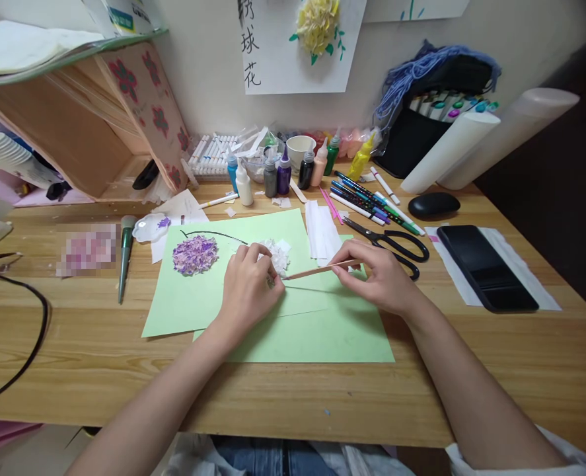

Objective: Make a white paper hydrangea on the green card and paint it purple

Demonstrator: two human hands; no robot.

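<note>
My left hand (250,284) rests over the light green paper (317,340), fingers curled and pinched together at the tip of a slim tan tool. What those fingertips hold, if anything, is too small to make out. Between thumb and fingers of my right hand (372,277) is that slim, tapered tan tool (310,271), nearly level and pointing left; its exact kind is unclear. Just behind my left fingers lies a cluster of white paper scraps (277,256), partly hidden. A round purple paper-scrap flower (196,255) sits on the paper's left, beneath a dark drawn curve.
Black-handled scissors (392,243) and white paper strips (322,231) lie behind my right hand. Pens (366,205) and several paint bottles (283,173) stand or lie farther back. A phone (488,268) and mouse (434,205) are right; a brush (125,254) is left.
</note>
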